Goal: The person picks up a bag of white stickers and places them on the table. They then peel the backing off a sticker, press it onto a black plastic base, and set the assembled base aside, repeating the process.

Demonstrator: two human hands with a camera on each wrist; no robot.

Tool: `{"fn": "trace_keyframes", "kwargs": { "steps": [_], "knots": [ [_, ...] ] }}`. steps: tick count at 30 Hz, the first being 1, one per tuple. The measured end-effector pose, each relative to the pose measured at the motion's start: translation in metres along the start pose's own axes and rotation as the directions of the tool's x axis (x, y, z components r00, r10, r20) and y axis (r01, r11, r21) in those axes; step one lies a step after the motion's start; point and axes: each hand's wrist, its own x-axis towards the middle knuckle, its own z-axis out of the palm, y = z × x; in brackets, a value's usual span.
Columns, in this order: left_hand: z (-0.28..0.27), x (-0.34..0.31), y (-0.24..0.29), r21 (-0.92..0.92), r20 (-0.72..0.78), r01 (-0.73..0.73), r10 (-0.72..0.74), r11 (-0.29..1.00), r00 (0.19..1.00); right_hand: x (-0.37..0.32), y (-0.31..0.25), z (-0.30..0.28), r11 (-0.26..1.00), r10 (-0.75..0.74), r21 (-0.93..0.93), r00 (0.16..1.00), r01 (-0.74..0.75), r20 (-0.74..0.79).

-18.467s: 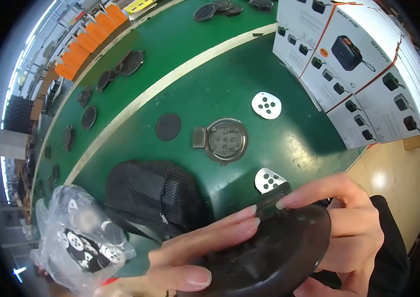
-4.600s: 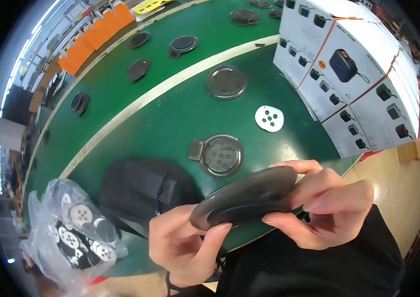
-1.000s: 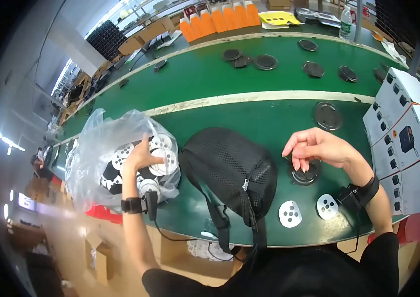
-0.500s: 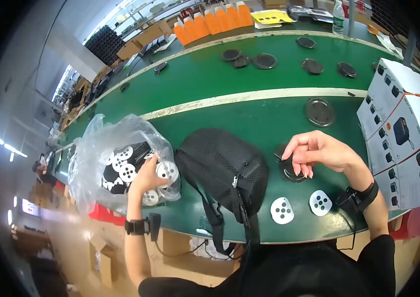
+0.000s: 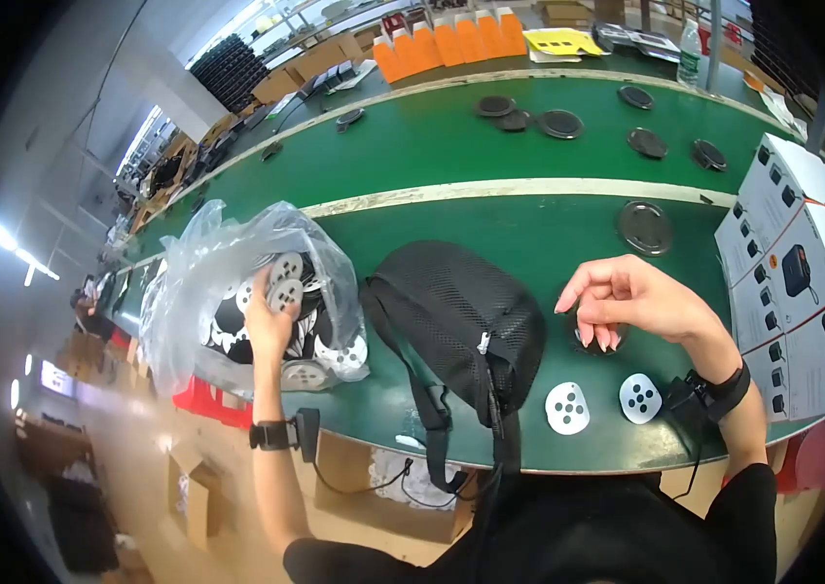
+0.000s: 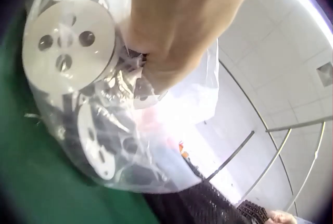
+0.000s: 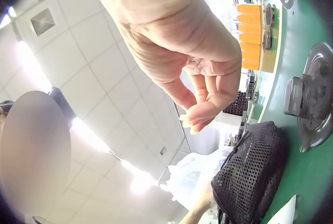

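Note:
In the head view, my left hand (image 5: 269, 326) reaches into the clear plastic bag (image 5: 174, 321) and pinches a white holed disc (image 5: 286, 295) among several others. The left wrist view shows its fingertips on a disc partly hidden by plastic, beside a larger white disc (image 6: 70, 47). My right hand (image 5: 631, 300) hovers with loosely curled fingers over a round dark part (image 5: 609, 341), holding nothing. In the right wrist view, that part (image 7: 317, 99) lies apart from the hand (image 7: 192, 62). Two white holed pieces (image 5: 567, 408) (image 5: 640, 398) lie in front of the right hand.
A black mesh bag (image 5: 461, 311) stands between the hands, its straps over the table edge. A dark round plate (image 5: 645, 228) lies behind the right hand. White printed boxes (image 5: 787, 282) stand at the right. More dark discs (image 5: 560, 124) lie beyond the pale strip.
Within the bag, my left hand has shifted and raised a little, with discs now at its fingertips. My right hand keeps its place over the dark part. Earlier, both hands held a dark round part.

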Motion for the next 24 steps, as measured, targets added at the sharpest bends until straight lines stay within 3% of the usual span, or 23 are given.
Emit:
{"fn": "trace_keyframes", "kwargs": {
  "steps": [1,3,5,7,9,11,13,15,18,20,22,23,24],
  "knots": [
    [-0.003,0.007,-0.007,0.043,-0.075,-0.056,0.059,0.998,0.995,0.002,-0.008,0.005,0.999,-0.005,-0.036,1.0,0.006,0.012],
    [-0.016,0.019,-0.018,0.062,-0.09,0.147,-0.141,0.987,0.986,0.01,-0.015,0.014,0.997,-0.026,-0.066,0.998,0.03,0.052],
    [-0.024,0.023,-0.025,-0.075,-0.115,0.077,-0.085,0.994,0.99,0.017,-0.017,0.02,0.997,-0.056,-0.047,0.994,0.061,0.096],
    [-0.031,0.018,-0.021,-0.264,-0.078,0.169,-0.195,0.95,0.978,0.02,-0.016,0.024,0.997,-0.029,-0.069,0.993,0.037,0.114],
    [-0.039,0.0,-0.001,-0.465,-0.046,0.194,-0.242,0.864,0.969,0.021,-0.015,0.027,0.997,-0.005,-0.073,0.992,0.015,0.124],
    [-0.049,-0.022,0.022,-0.683,0.054,0.247,-0.29,0.687,0.956,0.02,-0.014,0.029,0.998,0.014,-0.065,0.992,-0.006,0.122],
    [-0.058,-0.045,0.034,-0.803,0.079,0.23,-0.285,0.55,0.955,0.016,-0.014,0.03,0.998,0.012,-0.06,0.99,-0.003,0.137],
    [-0.066,-0.062,0.058,-0.842,0.081,0.219,-0.285,0.493,0.955,0.01,-0.018,0.028,0.998,-0.004,-0.066,0.992,0.012,0.125],
    [-0.061,-0.06,0.114,-0.842,0.145,0.208,-0.162,0.498,0.976,-0.004,-0.026,0.014,0.992,-0.04,-0.116,0.998,0.044,0.039],
    [-0.037,-0.041,0.161,-0.809,0.215,0.16,0.031,0.565,0.976,-0.005,-0.021,-0.009,0.98,-0.143,-0.161,0.979,0.119,-0.147],
    [0.002,-0.012,0.203,-0.716,0.386,0.137,0.225,0.684,0.894,0.002,-0.016,-0.034,0.939,-0.275,-0.306,0.883,0.16,-0.382],
    [0.028,0.004,0.216,-0.602,0.438,0.004,0.326,0.799,0.838,0.009,-0.008,-0.049,0.935,-0.278,-0.325,0.863,0.142,-0.421],
    [0.058,0.017,0.231,-0.58,0.49,-0.078,0.425,0.811,0.761,0.018,0.004,-0.061,0.903,-0.332,-0.405,0.835,0.146,-0.439]
  ]
}}
